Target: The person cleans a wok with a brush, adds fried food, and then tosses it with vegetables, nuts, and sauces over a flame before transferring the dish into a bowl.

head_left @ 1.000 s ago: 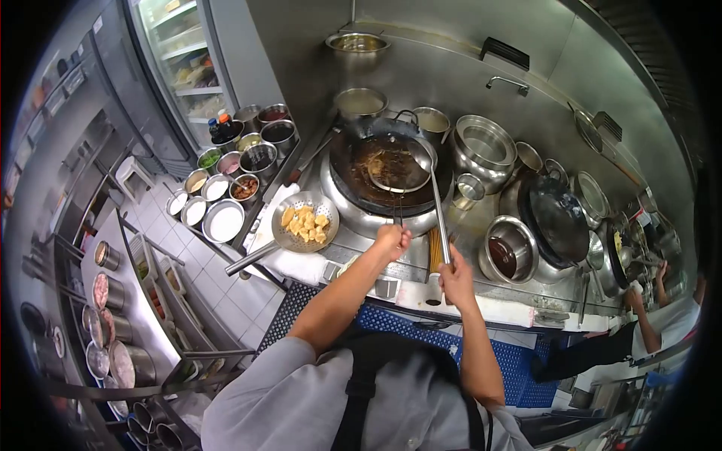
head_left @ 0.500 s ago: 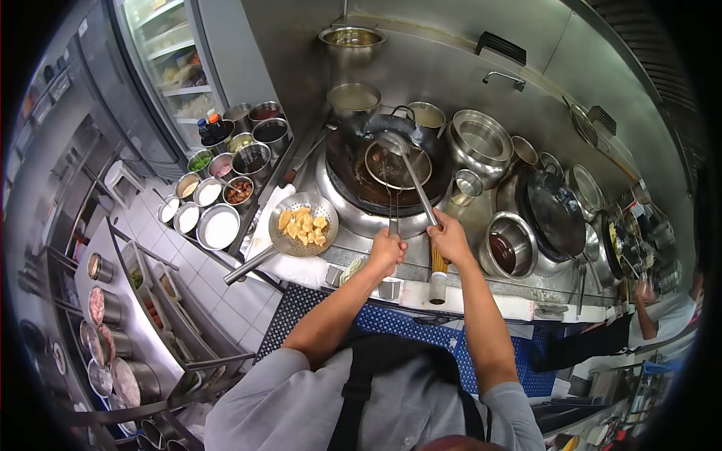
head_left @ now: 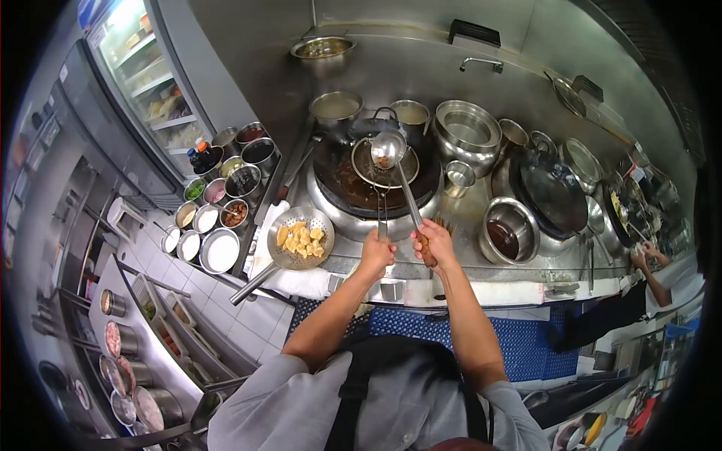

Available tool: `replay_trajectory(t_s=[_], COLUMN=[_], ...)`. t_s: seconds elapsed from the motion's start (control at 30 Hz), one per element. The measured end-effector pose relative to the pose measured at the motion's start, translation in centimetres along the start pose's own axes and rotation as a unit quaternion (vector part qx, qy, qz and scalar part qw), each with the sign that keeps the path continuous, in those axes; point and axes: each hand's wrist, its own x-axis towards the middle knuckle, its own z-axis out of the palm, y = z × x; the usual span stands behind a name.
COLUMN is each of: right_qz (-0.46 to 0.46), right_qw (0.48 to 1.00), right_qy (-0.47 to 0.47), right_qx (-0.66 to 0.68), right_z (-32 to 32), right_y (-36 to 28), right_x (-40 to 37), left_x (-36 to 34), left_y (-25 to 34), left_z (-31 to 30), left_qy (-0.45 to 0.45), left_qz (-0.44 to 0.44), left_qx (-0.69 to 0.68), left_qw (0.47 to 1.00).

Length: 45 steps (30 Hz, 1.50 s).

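Note:
My left hand [head_left: 378, 253] is closed around the handle of a wire-mesh strainer [head_left: 363, 167], which hangs over a dark wok [head_left: 331, 180] holding brown liquid. My right hand [head_left: 435, 243] grips a long metal ladle [head_left: 412, 198] near its wooden end. The ladle's bowl sits over the far part of the strainer, its shiny inside facing me with small brown bits in it. Left of my left hand, a perforated skimmer [head_left: 280, 258] holds yellow chunks [head_left: 302, 239] and rests on a white cloth [head_left: 299, 281] at the counter's edge.
Several pots of sauces, powders and chopped food stand on a side shelf [head_left: 256, 239]. A steel bowl of dark sauce [head_left: 519, 259] is right of my right hand, with a second wok [head_left: 555, 197] beyond. A co-worker's hands [head_left: 647, 255] are at the far right.
The ladle's bowl has turned so that its inside faces me. My right hand has rotated on the handle, exposing the wooden end. The head view has shifted slightly.

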Motion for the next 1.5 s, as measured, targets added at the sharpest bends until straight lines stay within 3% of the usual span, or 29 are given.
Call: replay_trajectory(t_s=[0.2,0.33,0.43,0.57,0.73,0.8,0.87,0.9,0.97,1.07,1.13,1.27,1.37,1.47,1.5], right_qz=[-0.102,-0.118,-0.025,0.042,0.0,-0.036,-0.069,-0.083,-0.098,-0.203,-0.239,-0.322,-0.353,-0.359,-0.368], right_qw=[0.965,0.944,0.999,0.966,0.941,0.942,0.958,0.955,0.942,0.917,0.899,0.833,0.769,0.696,0.667], right_qy=[0.042,0.092,0.028,-0.068,-0.074,-0.072,-0.038,0.017,0.084,0.142,0.2,0.351,0.462,0.564,0.588], right_qx=[-0.237,-0.294,0.001,0.247,0.33,0.327,0.277,0.284,0.31,0.312,0.307,0.279,0.264,0.262,0.272], right_z=[-1.5,-0.8,0.2,-3.1,-5.9,-7.2,-9.5,-10.4,-10.7,-11.6,-11.5,-10.2,-7.0,-2.5,-0.8], right_y=[-0.8,-0.3,-0.5,1.3,-0.4,-1.6,-0.6,0.8,0.8,2.4,3.5,7.2,9.8,12.0,12.8], right_x=[-0.4,-1.2,-3.5,-4.3,-11.7,-16.2,-20.3,-22.9,-28.6,-35.7,-40.2,-46.8,-50.9,-54.0,-54.4], left_x=[-2.0,-2.2,-1.4,-1.9,-5.1,-5.6,-4.9,-5.1,-4.6,-5.8,-4.9,-3.2,-5.9,-8.8,-11.2], left_y=[0.5,0.6,-0.6,-2.4,-3.8,-4.5,-7.5,-8.4,-11.4,-15.1,-18.9,-25.1,-25.4,-24.3,-23.0], left_z=[0.3,1.5,1.6,2.0,4.5,6.3,6.6,7.1,10.0,14.9,16.9,20.6,23.1,23.6,23.2], left_qy=[0.005,0.02,0.023,0.025,0.011,-0.06,-0.091,-0.149,-0.153,-0.251,-0.261,-0.291,-0.321,-0.306,-0.304], left_qz=[-0.009,0.03,0.013,0.019,0.032,0.04,0.012,0.018,-0.001,-0.069,-0.067,-0.06,-0.071,-0.195,-0.2], left_qx=[-0.015,0.054,0.064,0.057,0.076,0.106,0.164,0.181,0.18,0.11,0.124,0.153,0.196,0.134,0.134], left_qw=[1.0,0.998,0.998,0.998,0.997,0.992,0.982,0.972,0.972,0.959,0.955,0.942,0.924,0.922,0.922])
